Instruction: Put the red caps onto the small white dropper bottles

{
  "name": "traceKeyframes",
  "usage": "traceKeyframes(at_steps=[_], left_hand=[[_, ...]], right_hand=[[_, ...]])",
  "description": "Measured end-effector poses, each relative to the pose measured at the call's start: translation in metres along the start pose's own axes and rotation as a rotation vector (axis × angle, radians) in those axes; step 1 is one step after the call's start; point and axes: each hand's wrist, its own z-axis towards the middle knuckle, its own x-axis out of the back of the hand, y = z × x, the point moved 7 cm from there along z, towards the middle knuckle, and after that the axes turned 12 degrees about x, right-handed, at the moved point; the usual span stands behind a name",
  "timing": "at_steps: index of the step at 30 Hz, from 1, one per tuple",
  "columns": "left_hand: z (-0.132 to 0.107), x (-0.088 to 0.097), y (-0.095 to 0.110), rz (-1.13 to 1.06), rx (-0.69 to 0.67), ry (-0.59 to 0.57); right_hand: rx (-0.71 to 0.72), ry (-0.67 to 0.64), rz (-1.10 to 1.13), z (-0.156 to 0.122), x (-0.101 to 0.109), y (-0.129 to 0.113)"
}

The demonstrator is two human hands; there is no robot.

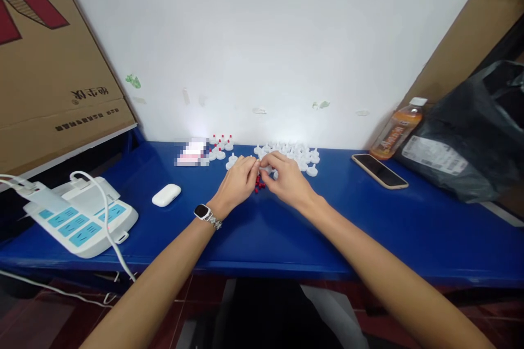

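My left hand and my right hand meet over the middle of the table, fingertips almost touching. A white nozzle cap is pinched between the thumb and fingers of my right hand. The fingers of my left hand are closed at its tip; whatever they pinch is too small to make out. Small red tip caps lie in a little heap under my hands, partly hidden. Behind my right hand spreads a pile of white nozzle caps. Several nozzle caps with red tips stand upright at the back left.
On the blue table lie a white earbud case and a power strip with cables at left. A phone, an orange drink bottle and a dark plastic bag are at right. A white wall stands behind.
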Motion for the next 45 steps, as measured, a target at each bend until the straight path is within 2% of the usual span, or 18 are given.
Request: traceKeyframes(at_steps=[3,5,6,7,10,15,21,24,28,32,35,38,42,45], left_hand=[[0.003,0.011,-0.016,-0.129,0.128,0.07],[0.004,0.024,-0.036,-0.218,0.272,0.163],[0.004,0.028,-0.043,-0.224,0.302,0.177],[0.005,0.03,-0.047,-0.205,0.295,0.167],[0.006,0.02,-0.044,-0.09,0.167,0.033],[0.002,0.001,-0.04,0.028,0.078,-0.12],[0.002,0.007,-0.054,0.029,0.128,-0.118],[0.003,0.01,-0.057,0.035,0.151,-0.112],[0.003,0.009,-0.057,0.03,0.152,-0.116],[0.004,0.013,-0.061,0.061,0.18,-0.089],[0.005,0.022,-0.067,0.133,0.256,-0.035],[0.002,0.03,-0.077,0.215,0.383,-0.021],[-0.003,0.034,-0.087,0.254,0.509,-0.037],[-0.005,0.035,-0.091,0.256,0.534,-0.051]], right_hand=[[-0.011,-0.025,-0.088,-0.002,0.004,0.006],[-0.079,-0.011,-0.139,-0.006,0.013,0.02],[-0.132,0.006,-0.148,-0.009,0.018,0.028],[-0.192,0.023,-0.139,-0.013,0.023,0.036],[-0.333,0.035,-0.031,-0.022,0.025,0.055],[-0.315,-0.015,-0.03,-0.024,0.016,0.053],[-0.364,-0.224,0.153,-0.032,-0.002,0.057],[-0.37,-0.254,0.083,-0.035,-0.003,0.066],[-0.392,-0.228,-0.054,-0.037,0.002,0.078],[-0.411,-0.149,-0.096,-0.034,0.007,0.077],[-0.388,-0.097,-0.148,-0.024,0.007,0.07],[-0.314,-0.084,-0.146,0.0,-0.004,0.068],[-0.273,-0.161,-0.115,0.047,-0.04,0.084],[-0.349,-0.261,-0.132,0.082,-0.075,0.107]])
